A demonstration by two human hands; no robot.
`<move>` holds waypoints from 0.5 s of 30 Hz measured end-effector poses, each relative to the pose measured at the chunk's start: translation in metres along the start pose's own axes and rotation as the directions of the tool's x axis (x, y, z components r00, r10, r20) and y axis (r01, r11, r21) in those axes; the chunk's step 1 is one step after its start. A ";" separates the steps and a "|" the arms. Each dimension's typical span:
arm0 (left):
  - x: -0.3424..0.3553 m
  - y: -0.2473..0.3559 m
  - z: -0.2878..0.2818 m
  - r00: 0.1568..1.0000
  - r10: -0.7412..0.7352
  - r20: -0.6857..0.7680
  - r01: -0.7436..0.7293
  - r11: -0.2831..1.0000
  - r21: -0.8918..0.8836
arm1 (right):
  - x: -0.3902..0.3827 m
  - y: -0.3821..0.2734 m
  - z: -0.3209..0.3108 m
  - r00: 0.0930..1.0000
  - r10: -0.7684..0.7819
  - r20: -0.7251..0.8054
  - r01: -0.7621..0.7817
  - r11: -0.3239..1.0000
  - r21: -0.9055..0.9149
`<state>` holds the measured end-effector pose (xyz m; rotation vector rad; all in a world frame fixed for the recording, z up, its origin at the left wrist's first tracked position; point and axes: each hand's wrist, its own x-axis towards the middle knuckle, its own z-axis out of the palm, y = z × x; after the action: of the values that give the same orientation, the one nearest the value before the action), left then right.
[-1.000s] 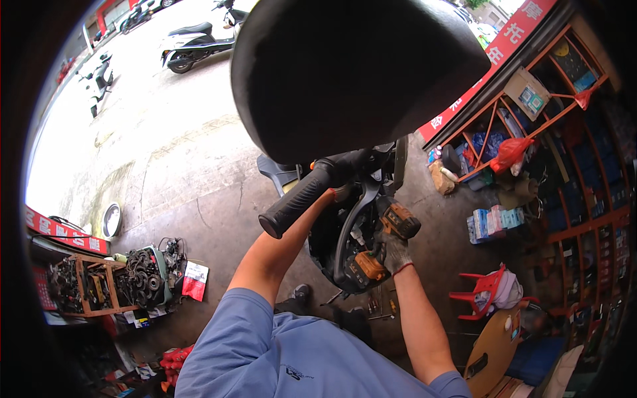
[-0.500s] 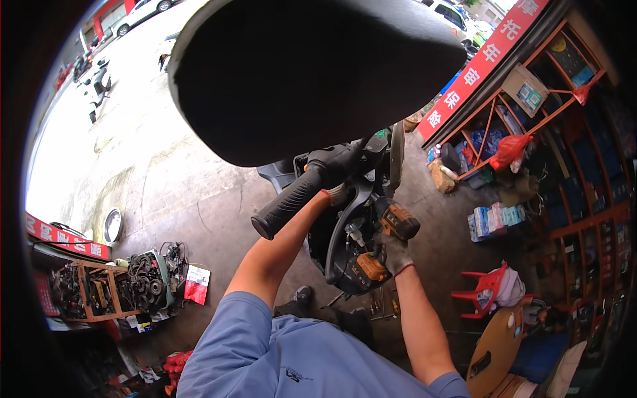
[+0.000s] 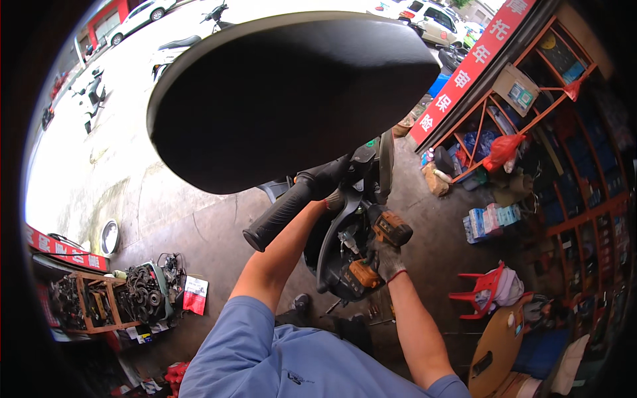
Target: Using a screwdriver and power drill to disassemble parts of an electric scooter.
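Note:
A large black oval point(image 3: 285, 93), apparently a mirror seen from behind, fills the upper middle, above a scooter's black handlebar grip point(image 3: 272, 219). My left hand point(image 3: 333, 202), in a red-cuffed glove, reaches behind the grip into the scooter front; its fingers are hidden. My right hand point(image 3: 388, 259), gloved, is closed round the handle of an orange-and-black power drill point(image 3: 391, 229), whose battery point(image 3: 363, 272) hangs low. The drill points into the opened dark front bodywork point(image 3: 328, 272), beside a pale metal part point(image 3: 348, 242); its tip is hidden.
Orange shelving point(image 3: 504, 132) and a red banner point(image 3: 464, 76) line the right, with boxes point(image 3: 491, 222), a red stool point(image 3: 478, 295) and a wooden board point(image 3: 494, 351). Engine parts point(image 3: 146, 292) and a wheel rim point(image 3: 110, 235) lie left. Scooters point(image 3: 93, 99) and cars point(image 3: 431, 20) stand outside.
The black oval and handlebar grip have shifted down and left in the picture, uncovering more cars outside. The drill sits slightly lower and further left, still in my right hand.

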<state>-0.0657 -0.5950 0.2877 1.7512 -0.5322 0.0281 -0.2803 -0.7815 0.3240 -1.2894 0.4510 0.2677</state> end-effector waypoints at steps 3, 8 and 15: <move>0.010 0.002 -0.005 1.000 -0.018 -0.002 0.018 1.000 -0.010 | 0.000 0.000 0.000 0.999 -0.023 -0.022 0.023 1.000 -0.015; 0.010 -0.003 -0.015 0.998 -0.060 -0.010 0.060 0.998 -0.015 | 0.001 0.002 0.003 0.999 -0.032 -0.030 0.030 0.998 -0.055; 0.010 -0.001 -0.008 0.994 -0.106 0.002 0.106 0.993 -0.054 | -0.006 -0.005 0.000 0.999 0.001 -0.048 -0.007 0.994 -0.106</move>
<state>-0.0543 -0.5908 0.2921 1.7237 -0.4353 -0.0599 -0.2835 -0.7825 0.3317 -1.4017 0.4854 0.2676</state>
